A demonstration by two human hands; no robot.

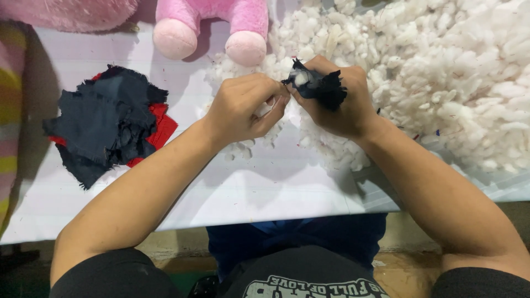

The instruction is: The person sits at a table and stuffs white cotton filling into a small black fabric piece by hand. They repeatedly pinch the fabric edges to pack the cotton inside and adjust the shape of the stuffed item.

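Dark navy frayed cloth pouch [317, 85], small and ragged at its edges, sits gripped in the right hand [338, 105] above the far middle of the white table [265, 187], with a bit of white filling showing at its open end. Largest around it is the heap of white fluffy stuffing [441, 72], which covers the table's far right and spreads under both hands. Next comes the pile of dark navy and red frayed fabric pieces [107, 124], lying well apart at the left. Two rounded feet of a pink plush toy [212, 33] rest at the far edge, just beside the stuffing. The right hand's fingers are clamped around the pouch. The left hand [243, 107] is just beside it, fingers pinched together at the pouch's opening; what they pinch is hidden.
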